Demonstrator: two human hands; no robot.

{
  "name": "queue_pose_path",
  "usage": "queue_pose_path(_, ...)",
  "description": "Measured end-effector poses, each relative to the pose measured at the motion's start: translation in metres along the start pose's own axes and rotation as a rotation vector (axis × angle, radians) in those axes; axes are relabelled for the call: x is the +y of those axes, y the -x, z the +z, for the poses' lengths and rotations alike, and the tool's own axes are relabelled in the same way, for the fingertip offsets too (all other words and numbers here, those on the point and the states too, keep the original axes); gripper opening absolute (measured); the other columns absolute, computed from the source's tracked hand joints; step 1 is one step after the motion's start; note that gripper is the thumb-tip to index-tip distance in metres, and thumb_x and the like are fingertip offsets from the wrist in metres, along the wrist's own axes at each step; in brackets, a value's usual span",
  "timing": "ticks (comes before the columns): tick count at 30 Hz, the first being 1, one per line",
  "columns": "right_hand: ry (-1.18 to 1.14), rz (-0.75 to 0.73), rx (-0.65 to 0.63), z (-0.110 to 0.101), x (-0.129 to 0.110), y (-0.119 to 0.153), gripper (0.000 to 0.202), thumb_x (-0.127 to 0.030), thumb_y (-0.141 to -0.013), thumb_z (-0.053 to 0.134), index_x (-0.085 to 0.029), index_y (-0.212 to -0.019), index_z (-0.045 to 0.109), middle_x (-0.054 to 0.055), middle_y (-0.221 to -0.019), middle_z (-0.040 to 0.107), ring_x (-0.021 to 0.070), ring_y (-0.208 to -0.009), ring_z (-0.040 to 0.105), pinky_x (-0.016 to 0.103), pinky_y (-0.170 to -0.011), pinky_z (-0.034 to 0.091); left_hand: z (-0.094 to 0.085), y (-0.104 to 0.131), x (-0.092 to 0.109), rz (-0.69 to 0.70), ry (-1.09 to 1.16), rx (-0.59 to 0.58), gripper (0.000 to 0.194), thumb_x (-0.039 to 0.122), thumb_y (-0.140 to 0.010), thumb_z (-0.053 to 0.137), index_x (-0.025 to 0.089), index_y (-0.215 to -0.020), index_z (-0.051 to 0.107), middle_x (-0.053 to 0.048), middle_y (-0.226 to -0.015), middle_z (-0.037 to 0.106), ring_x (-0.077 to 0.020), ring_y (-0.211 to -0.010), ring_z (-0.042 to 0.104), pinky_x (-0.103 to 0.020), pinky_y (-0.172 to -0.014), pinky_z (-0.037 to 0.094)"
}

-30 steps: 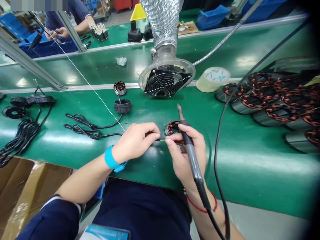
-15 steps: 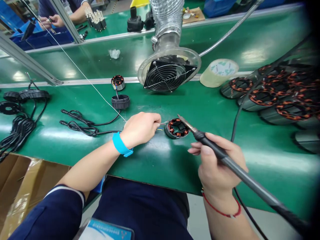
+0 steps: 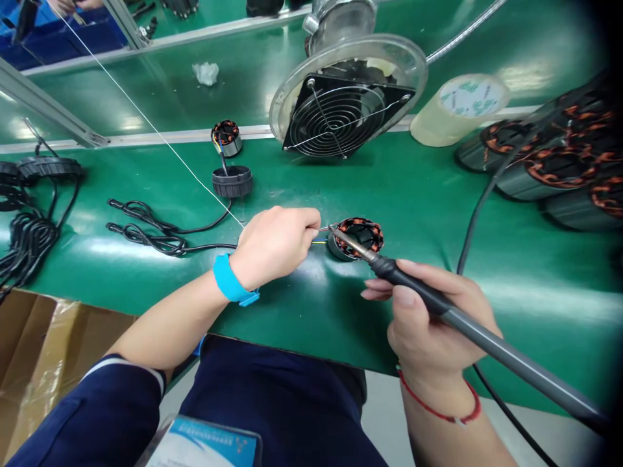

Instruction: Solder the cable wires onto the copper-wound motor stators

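Observation:
My left hand (image 3: 277,245), with a blue wristband, pinches thin wires just left of a stator (image 3: 357,239) with orange-brown windings on the green bench. A yellow and a blue wire (image 3: 319,242) show between the fingers and the stator. My right hand (image 3: 440,324) is wrapped round the dark handle of a soldering iron (image 3: 428,293). The iron's tip reaches over the stator to its left edge, at the wires. A thin white strand (image 3: 160,135) runs from the upper left down to my left hand.
Behind stands a fan hood (image 3: 335,120); right of it lie a tape roll (image 3: 457,109) and several larger stators (image 3: 559,170). A black cap (image 3: 232,181), small stator (image 3: 226,137) and coiled cables (image 3: 168,239) are at left. The iron's cord hangs near my right arm.
The iron's tip has moved left and down, from above the stator to the wires at its left edge. The view has shifted, with the fan hood now larger and higher.

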State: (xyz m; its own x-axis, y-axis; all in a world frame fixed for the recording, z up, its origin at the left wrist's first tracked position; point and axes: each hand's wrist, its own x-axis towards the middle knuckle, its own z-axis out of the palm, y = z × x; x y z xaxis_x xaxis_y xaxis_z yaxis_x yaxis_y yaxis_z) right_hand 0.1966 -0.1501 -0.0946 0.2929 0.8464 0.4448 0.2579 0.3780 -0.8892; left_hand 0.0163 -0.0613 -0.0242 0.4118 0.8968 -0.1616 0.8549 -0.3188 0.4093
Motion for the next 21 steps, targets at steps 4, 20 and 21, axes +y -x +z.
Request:
queue_pose_path(4,0.0,0.013,0.006,0.0001,0.0001,0.0001,0.023,-0.021,-0.087,0.067,-0.022,-0.11,0.068,0.003,-0.091,0.072,0.0186,-0.063,0.071,0.029,-0.048,0.061,0.0001,-0.0001,0.0004,-0.009,0.009,0.009,0.023,0.021,-0.089,0.045,0.019,-0.083,0.068,-0.002,-0.072,0.067,-0.0172,-0.068,0.059,-0.028,-0.061,0.037)
queue_pose_path(20,0.013,-0.041,0.023,0.0008,0.001,-0.0001,0.025,-0.021,-0.087,0.067,-0.022,-0.112,0.067,0.005,-0.093,0.071,0.0203,-0.065,0.072,0.031,-0.049,0.062,-0.0014,0.0004,0.002,-0.029,0.068,0.014,0.02,0.02,-0.088,0.047,0.018,-0.08,0.065,-0.002,-0.073,0.068,-0.0157,-0.067,0.059,-0.027,-0.061,0.038)
queue_pose_path(21,0.011,-0.053,0.011,0.0004,0.0015,-0.0001,0.026,-0.019,-0.086,0.068,-0.021,-0.112,0.067,0.004,-0.092,0.071,0.0197,-0.065,0.072,0.029,-0.049,0.062,-0.0016,0.0005,0.002,-0.028,0.066,0.017,0.02,0.02,-0.088,0.047,0.018,-0.08,0.065,-0.002,-0.073,0.068,-0.0158,-0.067,0.059,-0.027,-0.061,0.038)
